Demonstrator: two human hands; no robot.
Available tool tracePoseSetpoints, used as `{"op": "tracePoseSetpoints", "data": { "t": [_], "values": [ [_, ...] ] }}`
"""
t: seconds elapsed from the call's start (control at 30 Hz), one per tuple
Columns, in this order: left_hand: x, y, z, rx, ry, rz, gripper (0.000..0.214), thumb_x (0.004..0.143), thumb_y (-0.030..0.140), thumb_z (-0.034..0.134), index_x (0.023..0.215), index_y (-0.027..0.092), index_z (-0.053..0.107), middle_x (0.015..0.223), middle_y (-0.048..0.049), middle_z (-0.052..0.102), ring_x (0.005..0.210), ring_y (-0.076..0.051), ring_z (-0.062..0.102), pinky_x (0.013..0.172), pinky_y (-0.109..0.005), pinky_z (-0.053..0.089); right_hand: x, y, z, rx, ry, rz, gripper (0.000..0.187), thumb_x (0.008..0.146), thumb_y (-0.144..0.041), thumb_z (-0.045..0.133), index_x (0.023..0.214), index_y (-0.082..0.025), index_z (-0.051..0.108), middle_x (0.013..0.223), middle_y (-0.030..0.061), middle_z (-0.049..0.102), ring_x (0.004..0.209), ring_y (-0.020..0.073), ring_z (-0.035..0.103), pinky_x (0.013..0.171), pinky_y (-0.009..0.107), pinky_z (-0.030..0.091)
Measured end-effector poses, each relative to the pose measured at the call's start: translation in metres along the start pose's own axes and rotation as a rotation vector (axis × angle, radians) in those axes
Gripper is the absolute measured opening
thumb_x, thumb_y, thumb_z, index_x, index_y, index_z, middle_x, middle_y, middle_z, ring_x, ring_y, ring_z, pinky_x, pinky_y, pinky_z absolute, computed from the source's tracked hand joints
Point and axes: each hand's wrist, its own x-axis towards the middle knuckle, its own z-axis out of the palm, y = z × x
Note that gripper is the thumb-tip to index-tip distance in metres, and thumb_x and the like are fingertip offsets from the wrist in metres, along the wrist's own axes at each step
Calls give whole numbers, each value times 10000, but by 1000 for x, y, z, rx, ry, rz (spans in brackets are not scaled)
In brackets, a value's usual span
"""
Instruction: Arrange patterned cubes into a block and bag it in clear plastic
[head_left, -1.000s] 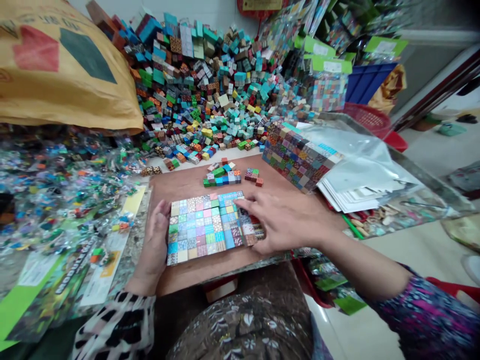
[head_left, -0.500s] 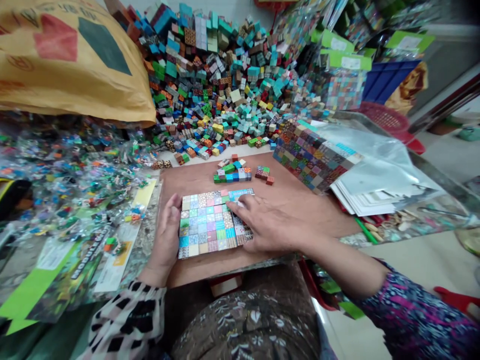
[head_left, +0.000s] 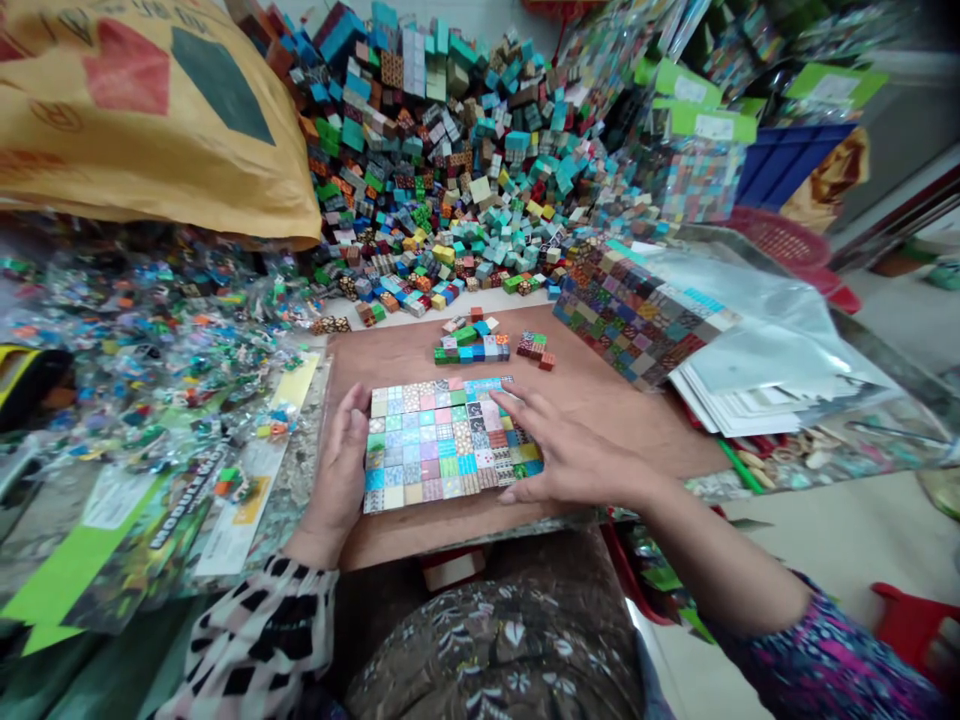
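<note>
Flat slab of patterned cubes (head_left: 439,445) lying on brown board (head_left: 611,400), between both hands. Left hand (head_left: 341,475) resting upright along slab's left edge, fingers held close together, palm facing cubes. Right hand (head_left: 574,450) showing fingers spread, thumb and fingertips curving around right end. Loose cubes (head_left: 472,354) sitting just beyond slab. Taller cube block (head_left: 637,315) standing farther right, beside clear bags (head_left: 780,305). Big cube heap (head_left: 450,190) rising behind.
</note>
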Motion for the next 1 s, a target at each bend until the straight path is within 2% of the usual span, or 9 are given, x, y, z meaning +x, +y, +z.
{"op": "tracePoseSetpoints", "data": {
  "t": [0.13, 0.3, 0.5, 0.73, 0.83, 0.93, 1.0],
  "values": [
    [0, 4, 3, 0, 17, -15, 551, 929, 549, 498, 1406, 273, 488, 1502, -94, 480, 1411, -256, 402, 1192, -469, 263, -3, -3, 12, -97, 16, 10, 1108, 714, -561, 759, 1562, -165, 167, 1622, 229, 93, 1494, 397, 95, 1179, 577, 210],
    [-2, 6, 4, -1, 25, -16, 553, 926, 556, 500, 1405, 281, 488, 1501, -89, 482, 1418, -251, 391, 1196, -453, 259, 10, -12, 24, -189, 112, -67, 1108, 696, -577, 766, 1551, -162, 196, 1614, 225, 138, 1487, 424, 88, 1194, 592, 153],
    [-1, 2, 2, 19, 18, -2, 549, 929, 564, 483, 1407, 294, 488, 1491, -89, 492, 1401, -257, 417, 1188, -469, 266, 18, -15, 27, -182, 93, -103, 1037, 754, -539, 721, 1546, -138, 185, 1580, 234, 245, 1467, 402, 199, 1199, 577, 172],
    [1, -1, 1, 28, 17, -13, 564, 923, 578, 481, 1411, 295, 486, 1501, -94, 478, 1390, -271, 428, 1170, -494, 291, 17, -16, 28, -155, 94, -103, 971, 766, -486, 710, 1530, -121, 234, 1556, 232, 283, 1461, 366, 227, 1194, 533, 217],
    [1, -1, 1, 11, 13, -13, 576, 922, 580, 480, 1417, 286, 477, 1503, -98, 476, 1392, -270, 425, 1172, -492, 286, 18, -15, 27, -153, 80, -101, 981, 769, -503, 709, 1535, -127, 225, 1571, 231, 253, 1473, 369, 197, 1198, 546, 197],
    [-1, 0, 2, 7, 11, -9, 574, 926, 570, 482, 1422, 282, 471, 1499, -99, 481, 1396, -268, 420, 1178, -490, 276, 15, -12, 24, -102, 60, -71, 1103, 713, -620, 735, 1554, -174, 177, 1612, 217, 158, 1488, 395, 127, 1187, 584, 202],
    [-1, 1, 1, 10, 4, -3, 565, 932, 558, 480, 1426, 283, 467, 1507, -95, 473, 1409, -261, 402, 1187, -484, 260, 11, -9, 23, -36, 75, -24, 1067, 766, -686, 648, 1566, -210, 125, 1633, 190, 98, 1497, 379, 110, 1177, 575, 248]
  ]
}}
